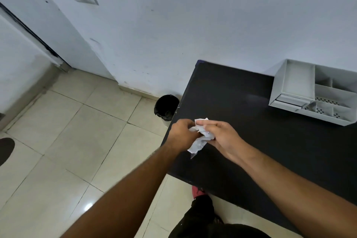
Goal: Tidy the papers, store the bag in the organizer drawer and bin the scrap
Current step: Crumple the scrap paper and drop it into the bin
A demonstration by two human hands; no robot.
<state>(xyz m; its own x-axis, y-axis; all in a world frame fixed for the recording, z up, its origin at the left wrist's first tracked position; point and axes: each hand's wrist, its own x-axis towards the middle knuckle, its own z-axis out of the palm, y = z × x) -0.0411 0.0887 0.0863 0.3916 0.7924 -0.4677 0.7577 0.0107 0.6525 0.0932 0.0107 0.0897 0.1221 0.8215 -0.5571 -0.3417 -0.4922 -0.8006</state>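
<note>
Both hands are working over the near left corner of the black tabletop [241, 102], and between them they are bunching up a piece of white scrap paper [201, 137]. The left hand [183, 135] is closing its grip around one side of the scrap, fingers curled in tight; the right hand [220, 137] is pinching the other side with its fingers pressed along the top of the wad. A loose tail of the paper is hanging down toward the tabletop.

As for progress, I am judging that binning the scrap is the step in hand, and probably a late one. No loose papers and no bag are showing on the tabletop. The white organizer [313, 92] is sitting at the far right against the wall, and its drawer looks pushed in, though whether the bag is inside cannot be told from here.

The black bin [167, 107] is standing on the tiled floor [77, 131], just beyond the tabletop's left edge and close to the hands. Its mouth is open and dark-lined, and part of it is tucked behind the tabletop's edge, so the drop will probably need the hands carried left, clear of that edge. Nothing else appears to be blocking the way.
</note>
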